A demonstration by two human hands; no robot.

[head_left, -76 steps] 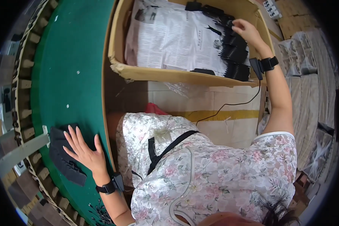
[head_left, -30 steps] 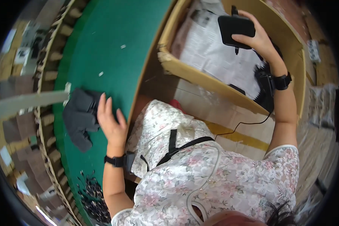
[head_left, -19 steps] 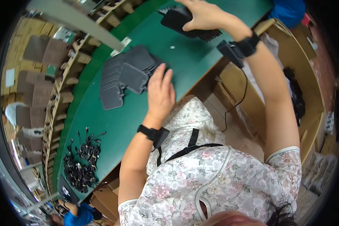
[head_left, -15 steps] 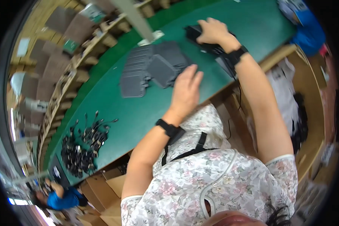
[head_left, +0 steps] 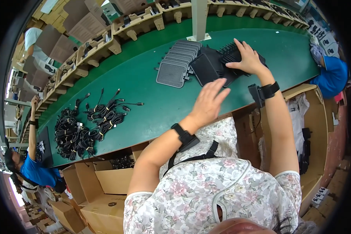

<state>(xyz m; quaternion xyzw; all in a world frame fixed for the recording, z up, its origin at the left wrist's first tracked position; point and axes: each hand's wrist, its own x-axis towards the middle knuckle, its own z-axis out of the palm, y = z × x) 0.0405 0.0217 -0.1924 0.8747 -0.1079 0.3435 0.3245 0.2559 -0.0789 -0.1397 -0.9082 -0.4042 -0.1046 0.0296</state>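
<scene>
My right hand (head_left: 246, 56) rests on top of a bunch of black flat devices (head_left: 232, 58) lying on the green table (head_left: 144, 89), fingers spread over them. My left hand (head_left: 208, 103) hovers open above the table's near edge, just below a dark flat pad (head_left: 206, 70). Left of that pad, a fanned row of grey mesh-faced flat units (head_left: 177, 64) lies overlapping.
A heap of black coiled cables (head_left: 87, 123) lies at the table's left. Cardboard boxes (head_left: 101, 191) stand below the table, and an open carton (head_left: 308, 128) is at my right. Other people work at the left (head_left: 35, 171) and far right (head_left: 331, 74). A grey post (head_left: 199, 17) stands behind the units.
My right hand carried black devices from the carton to the table and set them beside the grey units. My left hand lifted off the stack and now hovers.
</scene>
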